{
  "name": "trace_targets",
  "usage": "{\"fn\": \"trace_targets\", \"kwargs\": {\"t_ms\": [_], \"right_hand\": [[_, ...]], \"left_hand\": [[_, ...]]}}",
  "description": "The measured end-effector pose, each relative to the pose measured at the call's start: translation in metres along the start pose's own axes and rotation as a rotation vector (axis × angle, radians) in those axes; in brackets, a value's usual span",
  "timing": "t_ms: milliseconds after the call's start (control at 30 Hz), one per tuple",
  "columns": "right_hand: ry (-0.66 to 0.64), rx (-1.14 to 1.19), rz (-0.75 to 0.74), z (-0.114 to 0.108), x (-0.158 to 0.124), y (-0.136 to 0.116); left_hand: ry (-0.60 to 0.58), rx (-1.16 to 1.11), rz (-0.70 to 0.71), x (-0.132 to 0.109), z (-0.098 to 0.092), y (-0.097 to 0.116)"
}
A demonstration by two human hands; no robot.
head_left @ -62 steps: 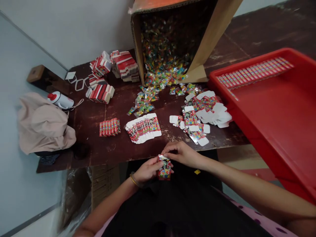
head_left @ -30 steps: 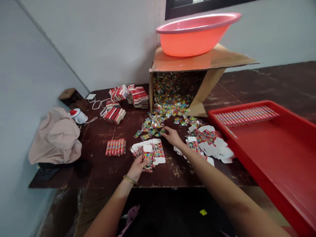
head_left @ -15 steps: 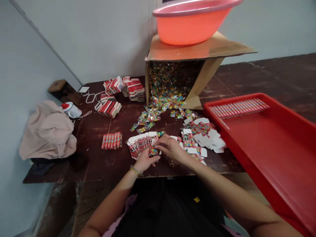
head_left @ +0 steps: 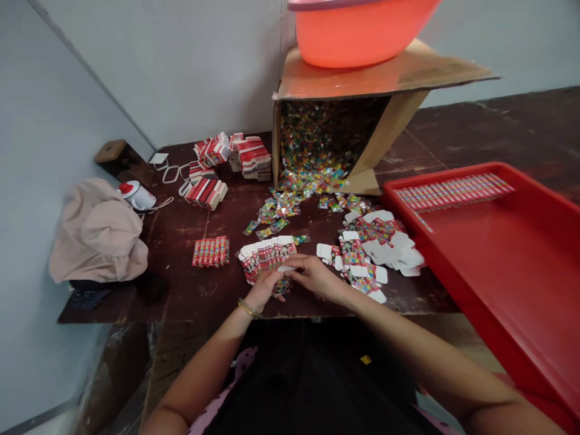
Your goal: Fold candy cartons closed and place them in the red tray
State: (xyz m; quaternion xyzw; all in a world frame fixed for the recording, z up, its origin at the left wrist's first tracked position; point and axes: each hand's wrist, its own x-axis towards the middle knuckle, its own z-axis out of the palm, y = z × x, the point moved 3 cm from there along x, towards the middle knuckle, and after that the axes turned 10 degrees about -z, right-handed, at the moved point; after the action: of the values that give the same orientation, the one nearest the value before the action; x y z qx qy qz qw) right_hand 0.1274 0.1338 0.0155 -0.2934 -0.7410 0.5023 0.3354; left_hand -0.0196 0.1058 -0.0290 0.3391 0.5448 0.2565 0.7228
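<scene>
A small printed candy box [head_left: 281, 286] with a white flap is between my hands, near the table's front edge. My left hand [head_left: 264, 290] is wrapped round it from the left. From the right, my right hand [head_left: 312, 275] pinches at the white flap on its top end. Just behind my hands stands a row of red boxes [head_left: 265, 254] with white flaps up. A clear packet of colourful candies [head_left: 301, 239] lies at that row's right end. More packets of candy [head_left: 285, 205] spill toward me from a cardboard box [head_left: 330, 81] on its side.
A pile of flattened boxes [head_left: 385, 248] lies right of my hands. At the far right, a red tray [head_left: 493, 241] holds a row of boxes. Closed red boxes [head_left: 211, 251] stand left; bundled cartons [head_left: 251, 157] lie behind. An orange basin [head_left: 362, 33] tops the cardboard box.
The box between my hands has been lowered and tilted, and my right fingers now press nearer its flap. The whole view has shifted slightly, with the table appearing a little further right.
</scene>
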Motion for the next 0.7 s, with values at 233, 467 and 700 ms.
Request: {"fn": "trace_targets", "kwargs": {"t_ms": [233, 467, 700], "right_hand": [[0.11, -0.131, -0.072, 0.001, 0.004, -0.011], [0.034, -0.322, -0.271, 0.019, -0.005, -0.01], [0.106, -0.154, -0.019, 0.059, 0.06, 0.013]], "left_hand": [[-0.202, -0.159, 0.086, -0.01, -0.006, 0.005], [-0.057, -0.001, 0.106, -0.024, -0.019, 0.001], [0.425, 0.325, 0.315, -0.035, -0.05, 0.017]]}}
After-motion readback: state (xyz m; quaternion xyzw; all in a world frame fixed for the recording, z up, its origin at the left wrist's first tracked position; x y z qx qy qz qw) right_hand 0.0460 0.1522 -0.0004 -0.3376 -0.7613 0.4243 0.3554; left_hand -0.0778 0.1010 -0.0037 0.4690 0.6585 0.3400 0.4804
